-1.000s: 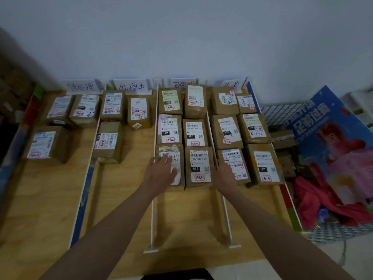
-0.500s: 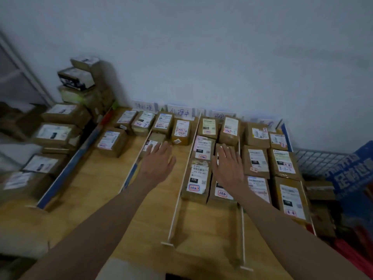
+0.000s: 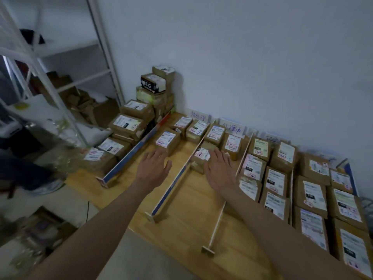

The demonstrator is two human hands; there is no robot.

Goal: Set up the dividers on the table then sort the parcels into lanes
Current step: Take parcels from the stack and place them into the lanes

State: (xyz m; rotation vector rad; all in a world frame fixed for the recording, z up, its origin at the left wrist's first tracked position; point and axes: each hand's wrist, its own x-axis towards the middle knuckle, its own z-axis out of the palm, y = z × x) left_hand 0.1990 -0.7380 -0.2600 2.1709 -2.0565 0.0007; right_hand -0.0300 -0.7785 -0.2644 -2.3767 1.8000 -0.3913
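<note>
The whole view is soft with motion blur, so the print on the parcel labels cannot be read, and the rightmost parcels (image 3: 314,196) run off the frame edge. The handwritten lane cards (image 3: 198,117) leaning against the wall are only partly legible; one (image 3: 232,128) seems to read 处理中. The parcels are brown cardboard boxes with white shipping labels, some marked in red, lying flat on a pale wooden worktop (image 3: 181,225). Thin upright board dividers on small flat feet split it into lanes: one blue-faced (image 3: 129,158) at the left edge, a second (image 3: 171,182) between the hands, a plain one (image 3: 219,217) further right.

The left hand (image 3: 153,168) hovers flat with fingers spread, holding nothing, just short of a parcel (image 3: 167,140) in the first lane. The right hand (image 3: 219,170), also spread and flat, lies over a parcel (image 3: 201,155) in the second lane; contact cannot be told. More parcels (image 3: 129,123) are stacked left of the worktop, beside a white metal shelf (image 3: 105,49).
</note>
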